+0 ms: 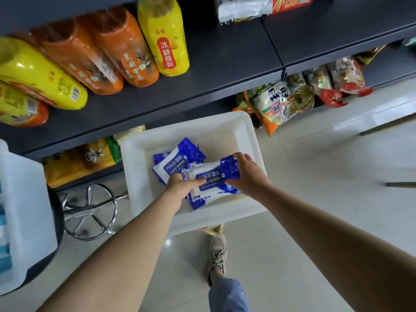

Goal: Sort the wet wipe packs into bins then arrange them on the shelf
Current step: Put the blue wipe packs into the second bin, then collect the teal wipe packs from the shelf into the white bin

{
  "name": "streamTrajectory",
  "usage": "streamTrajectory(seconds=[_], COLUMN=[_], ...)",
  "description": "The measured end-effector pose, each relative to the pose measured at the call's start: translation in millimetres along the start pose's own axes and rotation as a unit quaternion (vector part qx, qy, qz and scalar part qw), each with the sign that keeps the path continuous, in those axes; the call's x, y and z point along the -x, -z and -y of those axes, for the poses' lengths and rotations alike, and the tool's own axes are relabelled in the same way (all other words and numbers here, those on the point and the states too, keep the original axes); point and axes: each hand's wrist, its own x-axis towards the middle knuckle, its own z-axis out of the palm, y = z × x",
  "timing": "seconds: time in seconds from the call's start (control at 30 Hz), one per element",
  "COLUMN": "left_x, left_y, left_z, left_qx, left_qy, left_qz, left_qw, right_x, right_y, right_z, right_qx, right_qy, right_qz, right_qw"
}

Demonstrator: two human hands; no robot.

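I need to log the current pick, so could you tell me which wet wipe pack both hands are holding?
The top pack, nearest the person: the left hand and right hand grip its ends. The other pack lies untouched behind it in the white bin.

two hands, one white bin (243, 122), five bottles, wipe packs uncountable

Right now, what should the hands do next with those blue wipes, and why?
Probably lift the top wipe pack up toward the shelf. The left hand and right hand already grip its ends, above other packs lying in the white bin.
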Motion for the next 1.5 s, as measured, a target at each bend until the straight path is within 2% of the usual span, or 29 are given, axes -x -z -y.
streamTrajectory(seconds=[0.2, 0.37, 0.53, 0.73, 0.87, 1.0, 1.13, 1.3, 1.5], left_x=[-3.1, 16.7, 65.0, 165.6, 260.1, 366.9, 462.7, 550.2, 587.9], left_y=[-6.3, 12.7, 65.2, 168.3, 247.8, 323.7, 385.4, 442.5, 489.3], left_z=[-6.9, -8.2, -23.6, -47.4, -61.6, -83.0, -107.2, -139.5, -179.1], left_qx=[-0.139, -0.253, -0.424, -0.574, -0.584, -0.557, -0.499, -0.435, -0.383], left_qy=[-0.055, -0.111, -0.186, -0.269, -0.320, -0.376, -0.414, -0.455, -0.452], left_qz=[-0.087, -0.098, -0.145, -0.175, -0.221, -0.286, -0.339, -0.409, -0.440], left_qw=[0.985, 0.956, 0.874, 0.754, 0.713, 0.683, 0.681, 0.661, 0.675], right_x=[-3.3, 10.1, 43.5, 121.1, 192.2, 270.3, 343.3, 403.8, 414.5], right_y=[-8.7, -2.2, 9.9, 25.2, 45.7, 69.8, 103.9, 150.5, 191.6], right_z=[-2.9, 14.1, 63.7, 169.9, 260.1, 354.3, 437.2, 519.6, 569.5], right_qx=[-0.008, 0.070, 0.155, 0.219, 0.259, 0.246, 0.258, 0.260, 0.242], right_qy=[-0.027, 0.013, 0.062, 0.134, 0.189, 0.249, 0.313, 0.362, 0.369], right_qz=[-0.017, -0.034, -0.044, -0.115, -0.177, -0.250, -0.299, -0.359, -0.390], right_qw=[0.999, 0.997, 0.985, 0.960, 0.931, 0.903, 0.864, 0.820, 0.808])
